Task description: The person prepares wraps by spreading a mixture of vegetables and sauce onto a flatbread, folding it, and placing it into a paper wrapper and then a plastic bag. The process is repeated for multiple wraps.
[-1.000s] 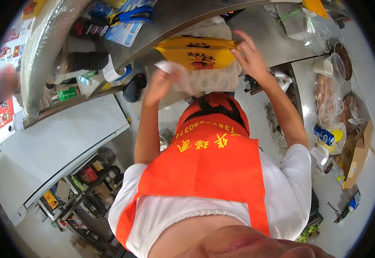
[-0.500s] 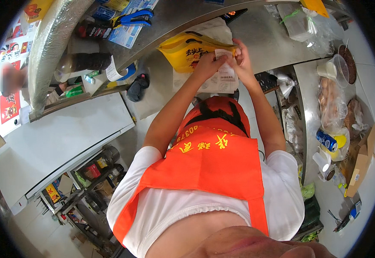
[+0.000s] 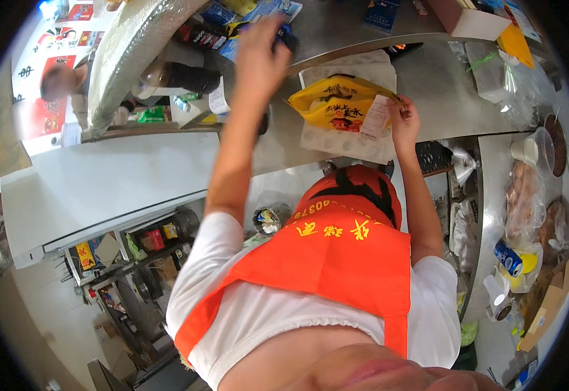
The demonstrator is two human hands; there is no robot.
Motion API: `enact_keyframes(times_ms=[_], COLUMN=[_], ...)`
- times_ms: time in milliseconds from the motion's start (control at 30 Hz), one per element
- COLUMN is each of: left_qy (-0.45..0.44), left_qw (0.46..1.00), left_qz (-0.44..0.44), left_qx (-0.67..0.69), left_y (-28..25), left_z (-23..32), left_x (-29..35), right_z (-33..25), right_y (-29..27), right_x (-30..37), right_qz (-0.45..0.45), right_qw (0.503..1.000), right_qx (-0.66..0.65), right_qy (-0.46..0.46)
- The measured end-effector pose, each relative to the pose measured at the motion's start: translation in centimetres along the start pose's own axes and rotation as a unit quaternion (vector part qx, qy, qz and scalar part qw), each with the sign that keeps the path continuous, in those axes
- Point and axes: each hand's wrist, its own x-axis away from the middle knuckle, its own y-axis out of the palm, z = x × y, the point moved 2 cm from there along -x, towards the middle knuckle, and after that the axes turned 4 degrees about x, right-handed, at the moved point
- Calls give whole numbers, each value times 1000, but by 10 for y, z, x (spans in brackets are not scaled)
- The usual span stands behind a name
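My right hand (image 3: 405, 119) pinches the upper right corner of a yellow pouch bag (image 3: 319, 112) with black handle cutouts. A white printed receipt (image 3: 377, 116) lies against the bag's front by those fingers. Under the bag are patterned paper sheets (image 3: 364, 151) on the metal counter. My left hand (image 3: 263, 58) is stretched over the counter at the upper left, its fingers closed round a blue, black and yellow hand tool that looks like a stapler (image 3: 287, 38). The hand hides most of that tool, and its fingers are slightly blurred.
Left of the tool lie a dark bottle (image 3: 193, 77) and a bubble-wrapped shelf edge (image 3: 118, 65). A white freezer lid (image 3: 134, 176) spans the left. On the right counter are bagged food (image 3: 522, 202), a blue can (image 3: 508, 258) and plastic cups (image 3: 525, 151). Another person stands far left.
My left hand has let go of the receipt and bag and moved left and up to the stapler-like tool. My right hand keeps its pinch at the bag's corner. The view has shifted left.
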Motion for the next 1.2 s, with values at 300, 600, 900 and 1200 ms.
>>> enact_keyframes(times_ms=[300, 600, 900, 1200], left_qy=[49, 305, 348, 349], left_qw=[968, 878, 817, 812], left_qz=[-244, -366, -454, -467], left_qx=[46, -54, -78, 11], left_y=[3, 70, 104, 114], left_z=[-68, 93, 103, 96], left_x=[-33, -32, -26, -9], right_z=[-13, -44, -61, -49], right_y=[6, 0, 0, -1], right_x=[-3, 0, 1, -2], right_qz=[-11, -50, -76, -117], right_qw=[1000, 987, 976, 964], right_qx=[20, 144, 155, 179], right_qy=[21, -55, -133, -156])
